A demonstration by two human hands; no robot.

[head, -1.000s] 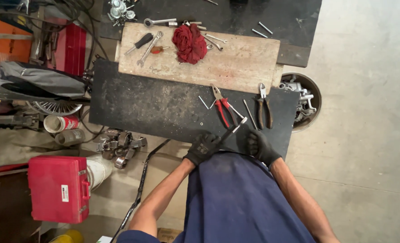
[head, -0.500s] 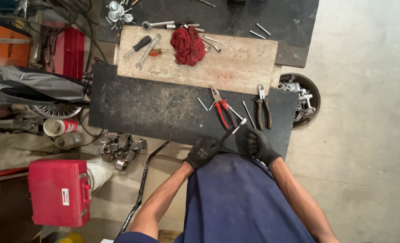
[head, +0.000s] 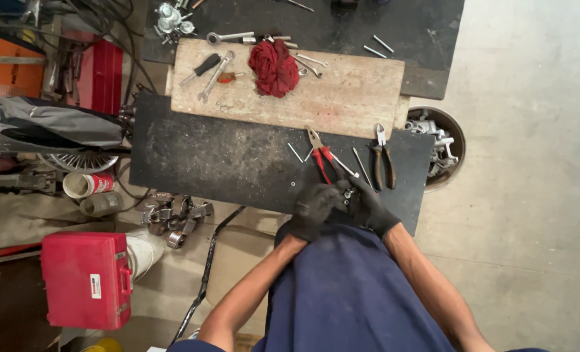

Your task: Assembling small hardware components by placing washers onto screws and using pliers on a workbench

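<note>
both gloved hands (head: 342, 207) together over small metal part (head: 349, 193)

Black gloves (head: 316, 207); red-handled pliers (head: 324, 156); red rag (head: 274, 66); speckled black mat (head: 224, 156); small part (head: 348, 193) possibly silver.

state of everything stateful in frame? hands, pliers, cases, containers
left hand: gloved, closed on a small metal part
right hand: gloved, touching the same part
red-handled pliers: lying flat, unheld
dark pliers: lying, handles nearly together
red case: closed
round bin: holding metal parts
</note>
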